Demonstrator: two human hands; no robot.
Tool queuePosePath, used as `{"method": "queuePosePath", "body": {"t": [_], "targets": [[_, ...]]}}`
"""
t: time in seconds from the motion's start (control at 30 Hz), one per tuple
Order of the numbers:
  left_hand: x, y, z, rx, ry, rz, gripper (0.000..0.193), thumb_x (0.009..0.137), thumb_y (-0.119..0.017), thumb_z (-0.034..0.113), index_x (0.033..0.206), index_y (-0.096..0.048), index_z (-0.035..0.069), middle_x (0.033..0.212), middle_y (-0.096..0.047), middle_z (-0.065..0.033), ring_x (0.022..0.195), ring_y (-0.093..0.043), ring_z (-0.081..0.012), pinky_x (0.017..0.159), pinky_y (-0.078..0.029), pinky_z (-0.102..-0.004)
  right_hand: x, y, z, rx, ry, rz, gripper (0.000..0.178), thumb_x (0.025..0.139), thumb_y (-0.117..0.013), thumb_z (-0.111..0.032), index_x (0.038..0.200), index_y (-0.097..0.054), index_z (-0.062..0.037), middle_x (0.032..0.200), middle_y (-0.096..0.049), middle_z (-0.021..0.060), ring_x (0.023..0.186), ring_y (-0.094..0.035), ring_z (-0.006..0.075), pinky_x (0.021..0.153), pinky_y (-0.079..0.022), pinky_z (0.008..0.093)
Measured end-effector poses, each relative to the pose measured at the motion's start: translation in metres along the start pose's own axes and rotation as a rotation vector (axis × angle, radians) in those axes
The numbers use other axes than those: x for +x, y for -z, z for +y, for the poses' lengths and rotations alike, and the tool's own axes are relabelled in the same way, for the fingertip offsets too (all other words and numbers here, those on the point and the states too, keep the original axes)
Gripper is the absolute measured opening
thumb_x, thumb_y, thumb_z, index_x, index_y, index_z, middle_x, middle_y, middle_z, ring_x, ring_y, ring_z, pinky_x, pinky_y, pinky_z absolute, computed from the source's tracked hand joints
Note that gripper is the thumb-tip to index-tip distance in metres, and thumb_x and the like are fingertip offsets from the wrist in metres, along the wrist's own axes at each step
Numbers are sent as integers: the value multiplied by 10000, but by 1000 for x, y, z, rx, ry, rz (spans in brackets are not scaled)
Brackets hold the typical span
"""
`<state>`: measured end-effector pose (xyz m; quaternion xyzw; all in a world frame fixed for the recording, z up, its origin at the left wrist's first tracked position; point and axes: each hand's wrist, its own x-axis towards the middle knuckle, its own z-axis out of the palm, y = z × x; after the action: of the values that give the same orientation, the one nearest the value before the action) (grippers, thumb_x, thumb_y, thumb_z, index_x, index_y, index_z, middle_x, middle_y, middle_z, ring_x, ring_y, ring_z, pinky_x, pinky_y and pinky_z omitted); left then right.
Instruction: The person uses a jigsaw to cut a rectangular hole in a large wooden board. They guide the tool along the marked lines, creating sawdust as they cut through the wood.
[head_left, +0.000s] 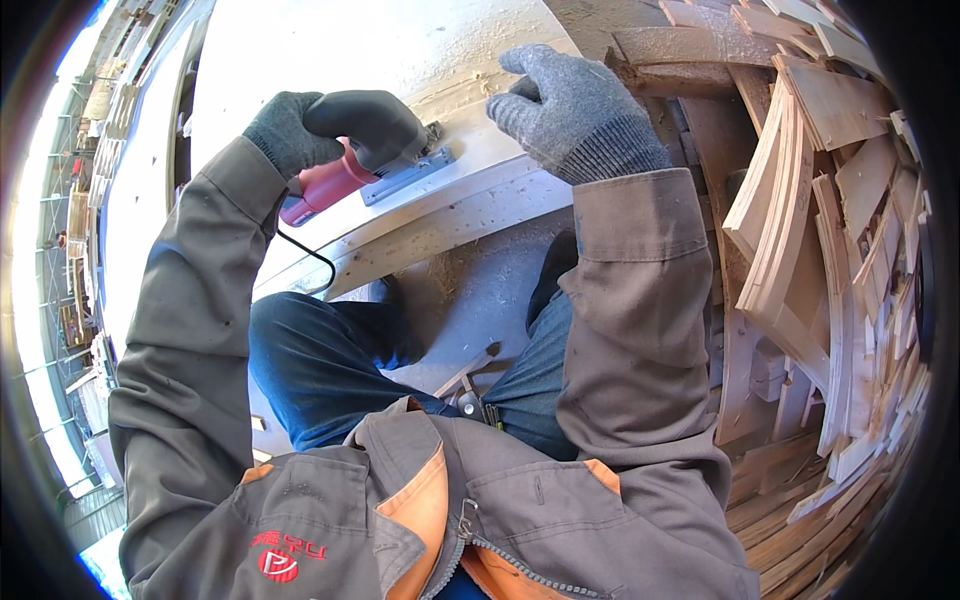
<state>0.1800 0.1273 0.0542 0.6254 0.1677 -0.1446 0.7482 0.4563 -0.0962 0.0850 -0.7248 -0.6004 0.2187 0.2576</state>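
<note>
My left hand (pixel 283 137), in a grey knit glove, is closed around the black handle of a corded jigsaw (pixel 370 130). The saw has a pinkish-red body and a flat metal base plate, which rests near the front edge of a pale board (pixel 330 50). Sawdust lies about its front end, where the blade is hidden from me. Over the board's right part is my right hand (pixel 580 110), gloved the same way. Its fingers are bent and apart, with nothing visible between them. Whether it touches the board I cannot tell.
A tall heap of wood offcuts (pixel 800 200) stands close on my right. The saw's black cord (pixel 318 258) hangs past the board's front edge, near my left knee (pixel 300 350). Sawdust and a few scraps lie on the floor (pixel 455 340) between my legs.
</note>
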Motion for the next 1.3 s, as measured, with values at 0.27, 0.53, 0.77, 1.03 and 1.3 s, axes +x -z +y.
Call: {"method": "queuePosePath", "body": {"t": [0.27,0.53,0.77,1.03,1.3], "targets": [[3,0,-5,4,19,55,306,971,-654,90,1268,-672,18,1171,-716,-153,1045,-715,-225,959,-588,-344,-1,-2,2,3,43,65,542,932,-702,-391,1340,-619,-45,1175,-712,216,1095,-697,340,976,-556,462],[-17,33,-35,207,98,320,328,932,-707,98,1250,-689,19,1153,-724,-160,1020,-722,-249,946,-600,-383,-1,-4,4,-4,74,97,566,932,-719,-395,1372,-606,-57,1104,-738,199,994,-733,304,908,-599,448],[-37,16,-13,342,124,430,339,892,-728,82,1224,-699,19,1116,-732,-147,995,-722,-235,928,-597,-375,-2,-4,4,-23,55,81,556,939,-702,-403,1367,-609,-60,1145,-723,200,1051,-712,315,948,-576,455],[-7,-7,-1,393,48,368,354,846,-752,63,1195,-712,20,1074,-742,-132,967,-722,-219,908,-594,-366,1,1,0,4,2,-6,531,947,-681,-398,1355,-616,-63,1243,-689,216,1181,-666,349,1027,-532,467],[-4,-18,3,420,10,382,369,800,-776,45,1165,-724,20,1032,-752,-117,938,-722,-204,888,-590,-356,0,2,-3,10,7,-27,525,940,-688,-380,1340,-621,-47,1209,-707,206,1139,-689,340,1027,-531,448]]}}
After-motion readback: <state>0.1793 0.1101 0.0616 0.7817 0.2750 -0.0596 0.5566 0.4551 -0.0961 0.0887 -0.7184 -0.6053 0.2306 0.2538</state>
